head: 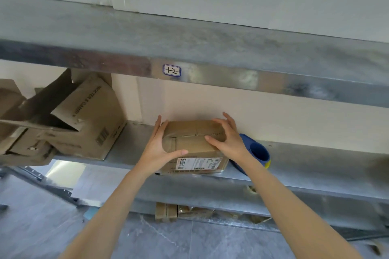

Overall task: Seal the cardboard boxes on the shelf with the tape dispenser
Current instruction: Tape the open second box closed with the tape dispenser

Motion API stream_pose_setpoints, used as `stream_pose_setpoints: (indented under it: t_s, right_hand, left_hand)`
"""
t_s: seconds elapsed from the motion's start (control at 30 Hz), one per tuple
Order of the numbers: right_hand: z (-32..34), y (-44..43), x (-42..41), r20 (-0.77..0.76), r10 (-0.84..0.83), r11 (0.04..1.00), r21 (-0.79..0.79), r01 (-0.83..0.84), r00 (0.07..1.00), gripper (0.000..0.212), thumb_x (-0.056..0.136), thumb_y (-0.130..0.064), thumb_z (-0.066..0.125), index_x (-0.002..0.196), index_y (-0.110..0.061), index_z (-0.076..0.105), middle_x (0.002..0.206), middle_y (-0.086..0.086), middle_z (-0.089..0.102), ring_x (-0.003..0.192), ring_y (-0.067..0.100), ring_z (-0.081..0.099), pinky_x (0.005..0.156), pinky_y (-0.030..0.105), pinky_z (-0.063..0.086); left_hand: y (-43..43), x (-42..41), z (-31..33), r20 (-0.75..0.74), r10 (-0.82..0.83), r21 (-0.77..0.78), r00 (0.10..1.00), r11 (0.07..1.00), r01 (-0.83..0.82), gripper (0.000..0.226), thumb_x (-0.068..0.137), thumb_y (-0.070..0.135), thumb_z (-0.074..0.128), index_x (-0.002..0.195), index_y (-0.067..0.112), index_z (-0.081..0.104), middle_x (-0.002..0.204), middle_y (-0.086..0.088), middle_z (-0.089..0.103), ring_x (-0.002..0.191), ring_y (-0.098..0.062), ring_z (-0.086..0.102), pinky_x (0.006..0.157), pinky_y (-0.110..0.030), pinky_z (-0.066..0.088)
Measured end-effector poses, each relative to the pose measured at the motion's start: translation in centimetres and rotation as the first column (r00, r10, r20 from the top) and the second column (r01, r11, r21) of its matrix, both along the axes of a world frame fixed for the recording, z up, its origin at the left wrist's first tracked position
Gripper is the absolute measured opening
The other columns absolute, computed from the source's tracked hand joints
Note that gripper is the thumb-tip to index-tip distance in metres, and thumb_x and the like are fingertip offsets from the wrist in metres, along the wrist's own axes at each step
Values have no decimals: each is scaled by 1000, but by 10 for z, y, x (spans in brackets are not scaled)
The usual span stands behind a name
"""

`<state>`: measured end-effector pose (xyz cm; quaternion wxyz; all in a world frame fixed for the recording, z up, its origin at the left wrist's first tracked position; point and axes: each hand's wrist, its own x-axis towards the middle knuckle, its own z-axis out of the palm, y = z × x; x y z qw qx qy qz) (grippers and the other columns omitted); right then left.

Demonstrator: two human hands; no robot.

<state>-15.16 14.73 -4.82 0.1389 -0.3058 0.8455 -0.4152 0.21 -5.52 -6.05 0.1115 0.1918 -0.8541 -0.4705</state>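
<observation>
A small cardboard box (194, 145) sits on the metal shelf (315, 160), near its front edge, with a shipping label (197, 163) on its near face. The left hand (160, 147) lies flat against the box's left side, its grip wide, fingers straight and the thumb stretched across the front top edge. The right hand (229, 139) arches over the box's top right corner, its grip holding the box with bent fingers. A blue tape dispenser (259, 153) lies on the shelf just beside the box, partly hidden by the right wrist. A larger open cardboard box (90, 124) stands to the left, apart.
</observation>
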Motion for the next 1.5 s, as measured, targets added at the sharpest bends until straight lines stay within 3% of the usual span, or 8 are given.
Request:
stream_pose_setpoints:
  t_s: [0.17,0.37,0.6,0.77,0.87,1.07,1.3,1.5]
  right_hand:
    - [3,3,18,-165,-102,993,45,111,981,61,90,-50,65,142,-34,39,149,-9,29,126,13,47,90,35,51]
    - [0,15,30,12,-17,999,30,17,1000,71,84,-56,68,145,-37,37,160,-4,21,144,14,28,107,24,29]
    - [-2,26,36,19,-79,995,55,78,997,89,67,-74,65,143,-37,39,145,-7,47,132,12,43,106,37,43]
    - [-4,22,49,-1,-86,996,25,86,996,66,84,-57,67,140,-30,43,142,-6,49,133,14,44,100,29,41]
    - [2,17,56,7,-44,999,5,44,999,73,82,-53,72,144,-32,39,146,-7,46,134,12,42,99,25,38]
    - [42,9,53,-127,-160,979,-145,141,979,77,77,-40,82,141,-26,42,143,0,45,121,7,41,96,22,35]
    - [63,54,39,-119,-283,949,-182,259,952,74,77,-35,82,139,-25,42,139,5,42,120,11,42,103,23,36]
    - [75,133,14,-128,-423,896,-206,393,897,75,76,-36,83,138,-26,43,136,5,44,118,11,45,105,30,41]
  left_hand:
    - [4,15,-4,-57,83,-1,995,997,-83,107,63,63,79,153,33,29,160,19,16,144,-2,25,114,-29,28]
    - [14,27,-5,-131,155,-44,979,986,-162,91,70,62,76,146,30,39,144,17,34,126,0,42,101,-28,39]
    - [19,33,-4,-91,171,-6,981,985,-172,91,71,68,70,149,38,34,148,14,39,128,0,39,102,-30,37]
    - [11,40,-5,-91,117,38,989,993,-114,90,71,63,72,150,40,34,150,13,41,131,-3,41,111,-37,38]
    - [7,44,5,-149,120,6,982,993,-120,89,70,64,72,148,39,37,147,16,43,131,-4,44,109,-37,42]
    - [2,28,44,-258,97,-43,961,993,-112,87,73,63,72,148,37,36,144,17,42,130,-4,42,105,-31,40]
    - [34,-8,70,-272,-58,-63,960,997,42,80,82,51,73,149,38,32,143,16,35,122,-5,43,98,-29,43]
    - [86,-57,83,-311,-247,-59,918,969,241,72,87,44,71,149,36,36,146,10,45,125,1,48,107,-36,45]
